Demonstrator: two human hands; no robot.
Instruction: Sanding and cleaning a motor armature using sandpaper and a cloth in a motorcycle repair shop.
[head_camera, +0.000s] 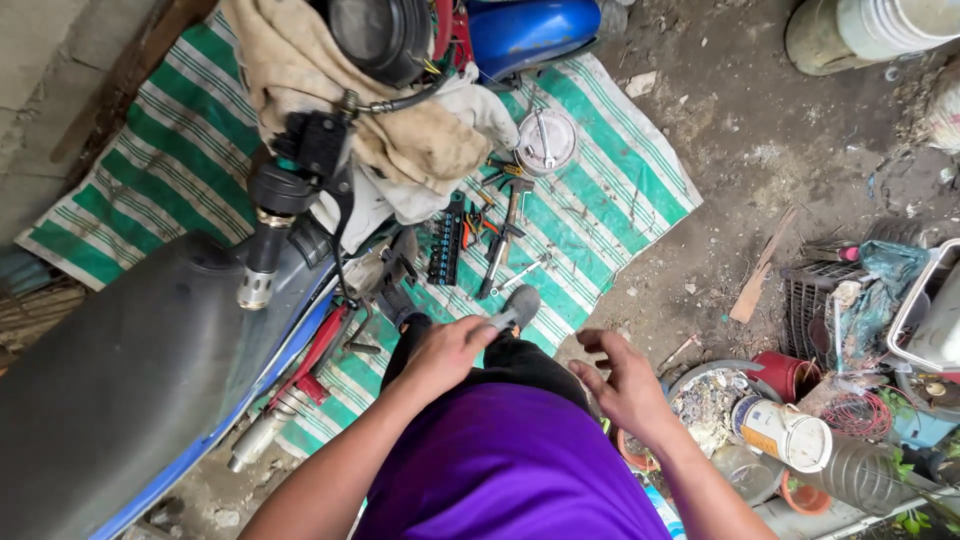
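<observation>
A grey tool handle (512, 310) was gripped in the left hand (445, 352) above the striped mat (600, 170). The right hand (625, 385) was held open, fingers spread. Wrenches (503, 240) were laid just ahead, and the motorcycle (150, 350) was parked closely leftward.

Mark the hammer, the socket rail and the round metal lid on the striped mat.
hammer (507, 232), head view, on its handle.
socket rail (445, 245), head view, middle of the dark strip of blue-marked sockets.
round metal lid (546, 142), head view, on its flat top.
</observation>
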